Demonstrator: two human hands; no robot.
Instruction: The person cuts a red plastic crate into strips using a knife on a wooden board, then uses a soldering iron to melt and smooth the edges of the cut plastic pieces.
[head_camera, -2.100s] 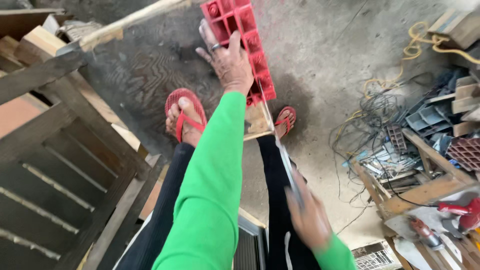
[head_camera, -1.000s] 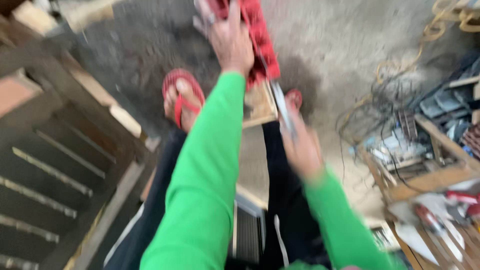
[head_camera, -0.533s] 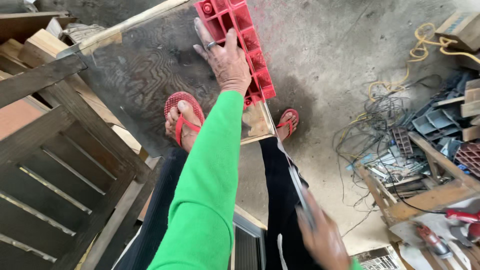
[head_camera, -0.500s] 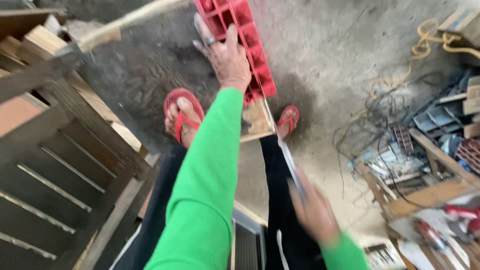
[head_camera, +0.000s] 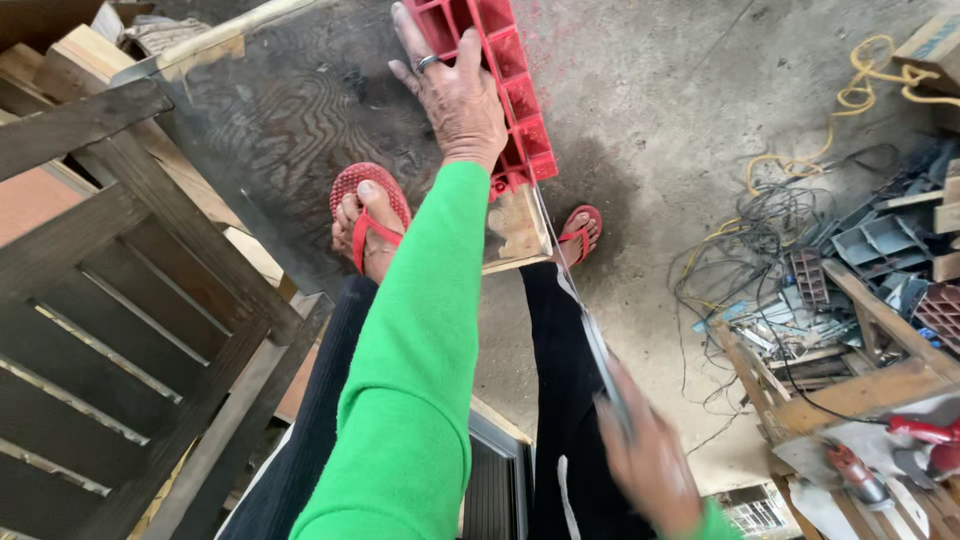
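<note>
Pressing down flat with spread fingers, the left hand (head_camera: 455, 95) pins a red plastic grid piece (head_camera: 500, 75) against a wooden block (head_camera: 515, 225) on the concrete floor (head_camera: 660, 120), between 2 feet in red sandals (head_camera: 365, 215). The right hand (head_camera: 650, 465), blurred, is wrapped around the handle of a thin saw blade (head_camera: 580, 300) that runs up to the piece's lower end. The piece looks stiff, light and probably brittle, with open square cells, so it seems best held flat on its ribs, near the cut.
</note>
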